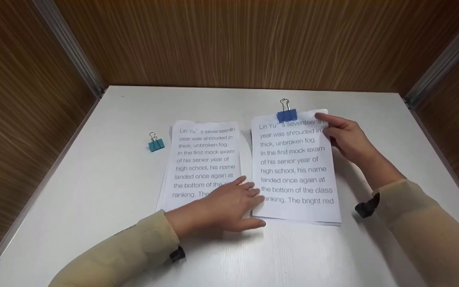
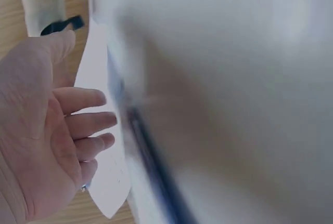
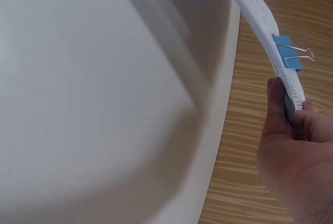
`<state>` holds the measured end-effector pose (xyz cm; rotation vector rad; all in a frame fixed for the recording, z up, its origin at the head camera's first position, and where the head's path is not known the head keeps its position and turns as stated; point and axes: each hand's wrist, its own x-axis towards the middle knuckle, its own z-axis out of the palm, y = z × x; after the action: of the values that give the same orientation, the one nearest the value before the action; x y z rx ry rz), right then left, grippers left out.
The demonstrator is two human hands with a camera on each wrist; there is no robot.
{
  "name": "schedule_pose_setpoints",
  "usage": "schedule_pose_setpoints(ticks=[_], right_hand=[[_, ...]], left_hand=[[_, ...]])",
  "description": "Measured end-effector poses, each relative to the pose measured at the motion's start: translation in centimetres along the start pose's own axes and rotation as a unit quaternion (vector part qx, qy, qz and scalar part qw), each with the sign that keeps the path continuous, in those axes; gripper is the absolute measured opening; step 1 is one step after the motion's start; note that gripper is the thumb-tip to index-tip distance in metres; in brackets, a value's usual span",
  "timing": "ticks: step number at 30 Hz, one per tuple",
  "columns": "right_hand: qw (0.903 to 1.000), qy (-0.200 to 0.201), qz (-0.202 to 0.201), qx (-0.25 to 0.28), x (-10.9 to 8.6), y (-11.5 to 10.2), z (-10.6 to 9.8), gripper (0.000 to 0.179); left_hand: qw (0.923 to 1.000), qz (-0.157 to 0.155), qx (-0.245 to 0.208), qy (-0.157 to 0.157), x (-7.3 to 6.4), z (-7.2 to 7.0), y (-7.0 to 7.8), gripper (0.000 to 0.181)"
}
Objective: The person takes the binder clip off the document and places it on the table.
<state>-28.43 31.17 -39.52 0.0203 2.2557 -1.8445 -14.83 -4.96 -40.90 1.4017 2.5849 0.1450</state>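
A stack of printed sheets (image 1: 295,159) has a blue binder clip (image 1: 287,115) on its top edge, the clip's wire handles pointing up. My right hand (image 1: 351,137) pinches this stack at its upper right corner. In the right wrist view, thumb and fingers lie on either side of the papers (image 3: 260,18), which appear raised off the table. My left hand (image 1: 233,205) is spread with loosely straight fingers, their tips at the stack's lower left edge. Part of that hand covers the lower right of a second paper stack (image 1: 205,155), which has no clip on it.
A teal binder clip (image 1: 156,144) lies on the white table (image 1: 130,107), left of the second stack. Wood-grain panels (image 1: 229,44) enclose the table at the back and both sides. Dark wrist straps show at both sleeves.
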Motion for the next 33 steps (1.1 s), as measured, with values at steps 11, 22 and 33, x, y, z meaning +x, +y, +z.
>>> schedule_pose_setpoints(ticks=[11, 22, 33], right_hand=[[0.9987, -0.002, -0.049, 0.011, -2.5, -1.1, 0.9, 0.049], [0.9958, -0.018, -0.088, 0.016, -3.9, -1.7, 2.5, 0.046], [0.9923, -0.049, -0.109, 0.03, -4.4, -2.1, 3.8, 0.045]], left_hand=[[0.9599, -0.09, -0.185, 0.19, 2.9, -6.8, -4.5, 0.072], [0.8324, -0.144, -0.436, 0.311, 6.9, -9.8, -8.9, 0.063], [0.8079, -0.121, -0.518, 0.254, 8.6, -9.5, -11.0, 0.06]])
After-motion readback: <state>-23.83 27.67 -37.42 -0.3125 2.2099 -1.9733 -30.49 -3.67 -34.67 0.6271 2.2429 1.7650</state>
